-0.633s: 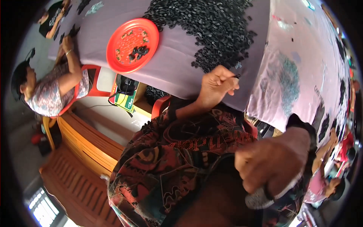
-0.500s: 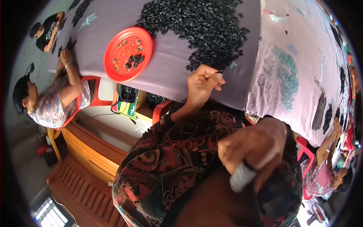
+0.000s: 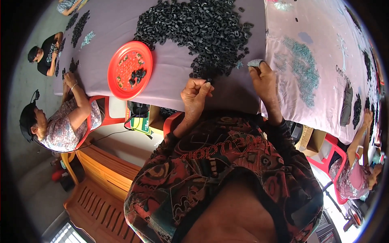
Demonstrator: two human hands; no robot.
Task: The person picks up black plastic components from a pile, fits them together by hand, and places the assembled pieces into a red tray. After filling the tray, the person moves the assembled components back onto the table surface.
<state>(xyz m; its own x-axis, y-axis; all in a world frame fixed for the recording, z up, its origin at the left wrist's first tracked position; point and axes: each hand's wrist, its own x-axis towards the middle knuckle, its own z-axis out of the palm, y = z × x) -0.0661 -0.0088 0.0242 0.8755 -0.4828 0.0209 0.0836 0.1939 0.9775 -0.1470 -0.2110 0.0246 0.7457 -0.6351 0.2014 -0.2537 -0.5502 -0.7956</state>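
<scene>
My left hand (image 3: 195, 95) is closed at the table's near edge, pinching a small black part (image 3: 209, 81) between thumb and fingers. My right hand (image 3: 264, 79) rests on the table to the right, its fingertips holding a small grey metal piece (image 3: 255, 62). Just beyond both hands lies a big heap of small black parts (image 3: 198, 28) on the purple tablecloth (image 3: 170, 77). A red round plate (image 3: 130, 69) with a few black parts in it sits to the left of my left hand.
A patch of small silvery pieces (image 3: 302, 67) lies on the pink cloth to the right. One person (image 3: 60, 121) sits at the left on a red chair, another (image 3: 44, 54) farther back. A third person (image 3: 358, 170) sits at the right. A wooden bench (image 3: 97, 182) stands below left.
My right hand has come up from near my lap to the table edge with the grey piece. My left hand stayed at the heap's near side.
</scene>
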